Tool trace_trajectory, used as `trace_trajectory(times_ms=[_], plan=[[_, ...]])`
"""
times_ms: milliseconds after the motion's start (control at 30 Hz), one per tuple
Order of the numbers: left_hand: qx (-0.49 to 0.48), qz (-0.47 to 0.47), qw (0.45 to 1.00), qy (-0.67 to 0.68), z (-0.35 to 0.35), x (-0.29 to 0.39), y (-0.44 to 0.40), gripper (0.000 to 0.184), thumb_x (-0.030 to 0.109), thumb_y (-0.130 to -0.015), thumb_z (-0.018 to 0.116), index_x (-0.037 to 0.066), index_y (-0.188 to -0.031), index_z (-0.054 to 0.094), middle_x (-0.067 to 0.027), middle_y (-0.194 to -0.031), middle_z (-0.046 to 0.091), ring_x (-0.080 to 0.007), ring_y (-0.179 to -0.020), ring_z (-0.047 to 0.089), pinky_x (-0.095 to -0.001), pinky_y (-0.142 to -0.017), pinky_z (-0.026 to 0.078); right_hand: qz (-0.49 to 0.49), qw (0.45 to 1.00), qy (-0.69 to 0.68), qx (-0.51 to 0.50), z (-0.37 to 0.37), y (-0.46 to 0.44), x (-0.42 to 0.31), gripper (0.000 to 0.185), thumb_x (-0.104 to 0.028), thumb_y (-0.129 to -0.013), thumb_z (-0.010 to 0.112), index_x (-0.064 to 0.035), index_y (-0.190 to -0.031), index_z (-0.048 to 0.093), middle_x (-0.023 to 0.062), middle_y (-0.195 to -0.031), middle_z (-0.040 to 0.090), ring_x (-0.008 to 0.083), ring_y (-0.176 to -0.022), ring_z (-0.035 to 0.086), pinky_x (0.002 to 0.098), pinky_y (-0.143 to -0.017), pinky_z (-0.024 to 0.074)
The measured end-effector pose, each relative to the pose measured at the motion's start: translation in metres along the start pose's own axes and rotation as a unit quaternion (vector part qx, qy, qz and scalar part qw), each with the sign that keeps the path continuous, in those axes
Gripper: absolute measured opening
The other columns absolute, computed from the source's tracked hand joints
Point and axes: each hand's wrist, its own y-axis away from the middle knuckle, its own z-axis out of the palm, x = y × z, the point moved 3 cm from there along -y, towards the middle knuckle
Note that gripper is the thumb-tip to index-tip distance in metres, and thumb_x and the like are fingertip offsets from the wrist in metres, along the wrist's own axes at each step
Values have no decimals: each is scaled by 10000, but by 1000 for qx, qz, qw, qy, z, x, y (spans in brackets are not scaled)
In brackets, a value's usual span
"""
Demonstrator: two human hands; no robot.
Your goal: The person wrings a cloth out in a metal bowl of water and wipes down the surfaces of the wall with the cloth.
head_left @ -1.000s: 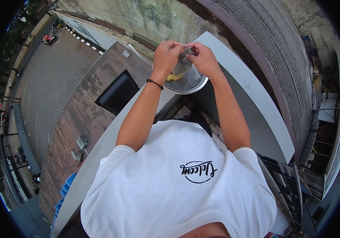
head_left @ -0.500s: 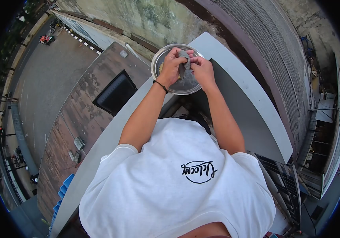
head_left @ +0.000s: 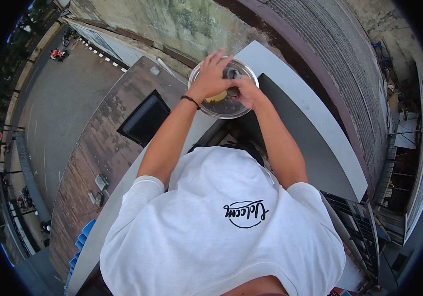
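I am holding my left hand (head_left: pixel 212 79) over the metal bowl (head_left: pixel 225 117), fingers spreading apart. My right hand (head_left: pixel 247 93) is working beside the grey cloth (head_left: pixel 230 73) above the bowl; whether it is pinching the cloth, I cannot tell. A yellow item (head_left: pixel 216 98) is lying inside the bowl.

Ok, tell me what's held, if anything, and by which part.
The right hand seems to hold the grey cloth; blur hides by which part. For the left hand, it's unclear.
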Motion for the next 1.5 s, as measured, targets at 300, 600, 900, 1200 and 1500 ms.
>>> trace_trajectory(times_ms=[300, 600, 900, 1200, 1500], plan=[[-92, 174, 947, -253, -2, 5, -12, 561, 127, -738, 667, 5, -1250, 472, -162, -1225, 531, -305, -1160, 524, -393, -973, 434, 71, 989, 103, -81, 9, -9, -40, 277, 66, -745, 633, -89, -966, 567, 53, -848, 570, 133, -634, 534, 264, -512, 396], [-67, 90, 962, -250, 6, -5, -25, 227, 156, -812, 620, 48, -993, 533, -144, -892, 671, -305, -846, 675, -397, -690, 542, 58, 923, 381, 3, 9, -25, -55, 260, -27, -691, 769, -142, -768, 548, -50, -592, 416, 68, -477, 318, 250, -437, 207], [-107, 58, 952, -282, 6, -10, -34, 190, 225, -770, 663, 89, -902, 661, -144, -742, 687, -342, -706, 683, -442, -620, 546, 61, 883, 464, 23, 8, -32, -57, 307, -141, -663, 827, -135, -632, 522, -23, -523, 406, 99, -421, 330, 299, -400, 229], [-152, 23, 946, -284, 2, 0, -33, 148, 219, -719, 677, 74, -738, 702, -169, -757, 683, -345, -719, 682, -444, -650, 551, -41, 732, 678, 61, 16, -28, -61, 329, -238, -679, 754, 6, -894, 707, 171, -825, 682, 304, -725, 644, 421, -650, 492], [-156, -14, 947, -282, 2, -3, -32, 111, 160, -719, 667, 61, -759, 698, -178, -787, 687, -359, -763, 677, -454, -694, 552, 6, 682, 717, 143, 33, -5, -70, 334, -199, -792, 573, -43, -1051, 714, 170, -1108, 691, 318, -1029, 669, 420, -831, 549]])
